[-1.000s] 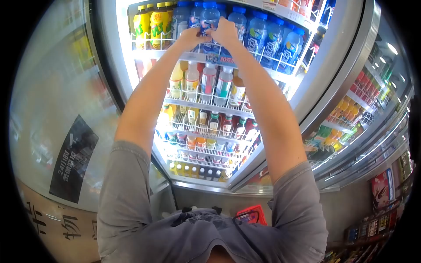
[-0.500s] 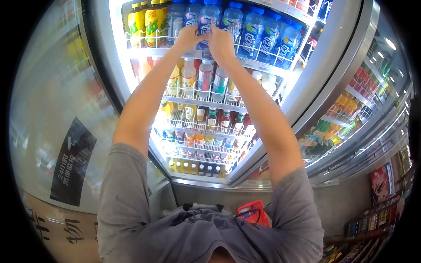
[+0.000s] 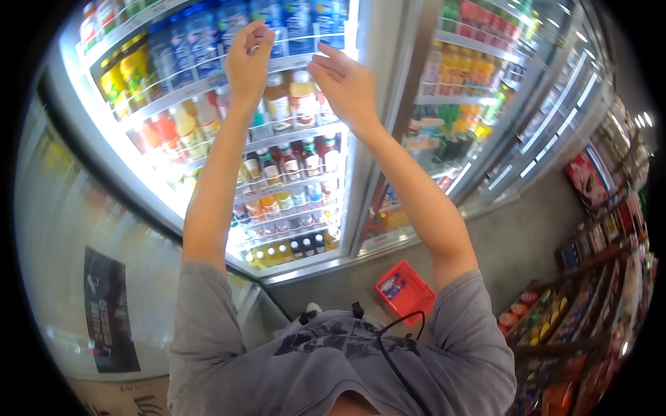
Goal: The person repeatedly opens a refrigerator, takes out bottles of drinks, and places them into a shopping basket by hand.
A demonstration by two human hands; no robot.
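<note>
Both my hands are raised in front of an open drinks fridge. My left hand [image 3: 248, 64] has bent fingers, thumb and fingertips near each other, in front of the blue bottles [image 3: 201, 38]; whether its fingers touch is too small to tell. To its right, my right hand [image 3: 343, 80] has its fingers extended, with nothing in it, before the shelf edge. A bottle with a white cap [image 3: 303, 100] stands on the shelf below, between my hands. Yellow bottles [image 3: 135, 66] are at the left of the blue ones.
The open glass door [image 3: 104, 229] is on the left. A red basket [image 3: 406, 291] with small packages sits on the floor near my body. Another drinks cabinet [image 3: 472, 97] stands at the right, and stocked shelves [image 3: 590, 298] are at the lower right.
My hands have come away from the blue bottles and moved apart, the right one opening. The view has turned right, showing more of the basket and right-hand cabinet.
</note>
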